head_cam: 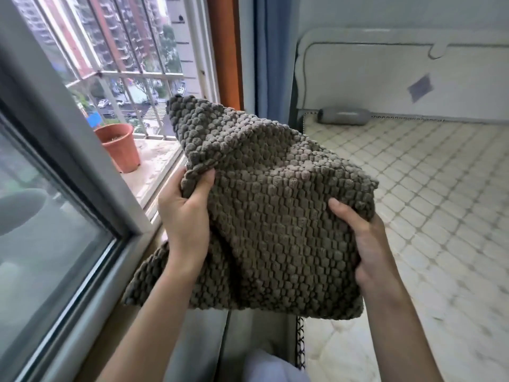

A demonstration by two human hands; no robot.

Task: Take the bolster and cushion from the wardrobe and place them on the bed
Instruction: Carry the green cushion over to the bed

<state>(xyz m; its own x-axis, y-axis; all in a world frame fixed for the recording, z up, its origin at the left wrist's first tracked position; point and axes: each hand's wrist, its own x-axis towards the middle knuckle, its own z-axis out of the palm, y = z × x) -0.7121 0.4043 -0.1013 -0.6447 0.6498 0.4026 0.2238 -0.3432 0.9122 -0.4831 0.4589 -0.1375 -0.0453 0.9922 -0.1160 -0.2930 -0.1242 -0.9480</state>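
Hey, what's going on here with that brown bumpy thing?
A person holds a brown knobbly cushion in the air with both hands, left hand gripping its left edge and right hand its right side. They stand between the window and the bed. A grey bolster already lies by the headboard.

The cushion is held in the air between the window on the left and the bed on the right, partly over the bed's left edge. The left hand grips its left edge; the right hand grips its right edge. The bolster lies on the bed at the far end, against the headboard. A flowerpot stands on the ledge outside the window, left of the cushion. A curtain hangs between window and headboard.
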